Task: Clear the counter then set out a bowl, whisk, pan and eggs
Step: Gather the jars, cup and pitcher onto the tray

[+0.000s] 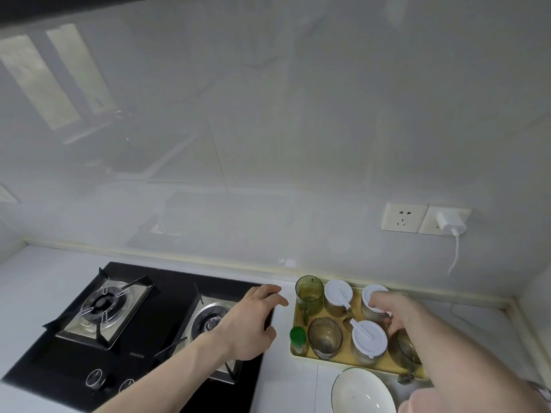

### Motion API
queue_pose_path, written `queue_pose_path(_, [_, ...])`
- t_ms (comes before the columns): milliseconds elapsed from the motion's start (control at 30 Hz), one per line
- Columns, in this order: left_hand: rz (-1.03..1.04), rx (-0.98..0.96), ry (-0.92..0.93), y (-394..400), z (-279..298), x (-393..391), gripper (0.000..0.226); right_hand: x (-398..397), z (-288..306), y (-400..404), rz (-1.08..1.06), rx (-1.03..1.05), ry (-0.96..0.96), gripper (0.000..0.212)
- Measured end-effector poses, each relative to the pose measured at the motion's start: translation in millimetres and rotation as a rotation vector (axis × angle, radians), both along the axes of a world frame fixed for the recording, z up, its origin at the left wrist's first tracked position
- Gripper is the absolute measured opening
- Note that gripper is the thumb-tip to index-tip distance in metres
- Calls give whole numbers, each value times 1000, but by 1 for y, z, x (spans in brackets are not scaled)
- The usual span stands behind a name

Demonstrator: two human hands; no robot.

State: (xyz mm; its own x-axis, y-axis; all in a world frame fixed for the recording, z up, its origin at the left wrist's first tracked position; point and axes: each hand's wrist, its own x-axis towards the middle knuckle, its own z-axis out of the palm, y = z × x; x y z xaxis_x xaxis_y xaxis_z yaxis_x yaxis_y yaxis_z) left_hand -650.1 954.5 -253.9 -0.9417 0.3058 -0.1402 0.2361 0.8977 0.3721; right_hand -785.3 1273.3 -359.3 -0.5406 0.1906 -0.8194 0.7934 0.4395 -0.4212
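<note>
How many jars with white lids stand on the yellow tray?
3: one jar at the back beside the green glass, one at the back under the right hand, one in front. The arm may hide more.

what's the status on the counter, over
Left hand open, hovering over stove edge. Right hand over the yellow tray of jars, grip unclear. White bowl sits in front of tray.
</note>
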Motion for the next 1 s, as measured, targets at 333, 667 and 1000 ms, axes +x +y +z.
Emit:
queue_pose_path(333, [-20, 3, 25, -14, 7, 15, 60, 7, -2, -6, -69, 13, 47, 55])
queue_pose_path(667, [-13, 31, 66, -54, 13, 40, 60, 28, 25, -29, 43, 116, 154, 42])
queue_pose_path(1000, [152, 116, 112, -172, 18, 138, 58, 125, 103, -217, 539, 166, 649, 64])
